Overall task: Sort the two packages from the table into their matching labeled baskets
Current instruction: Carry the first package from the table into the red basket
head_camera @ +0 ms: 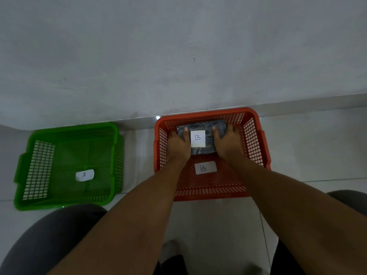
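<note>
Where the pale floor (297,147) meets the grey wall (178,46), two plastic mesh baskets, side by side and apart. Largest of the pair in view: one orange basket (256,135), backed close to the wall's foot. To its left, one green basket (35,165), holding nothing but one white paper label (85,175) marked "A" on its floor. Two bare forearms, reaching from the bottom edge forward into the orange basket. Two dark grey knees (49,241), low at either side of the forearms.

Inside the orange basket, toward its far wall: one package (200,127), rectangular, flat, wrapped in dark shiny film with pale streaks, long side running left to right. Centred on top of it, one white square label (197,138) with a handwritten "B". Nearer than the package, on the orange basket's floor, one white label (205,168) also marked "B", slightly tilted.

Left hand (178,144) clasped on the package's left end, thumb over the top face, fingers wrapped round the edge out of sight. Right hand (226,141) clasped likewise on the right end, thumb on top. Package pinched between the two hands; resting on the basket floor or held just above it, cannot tell. Only one package visible.
</note>
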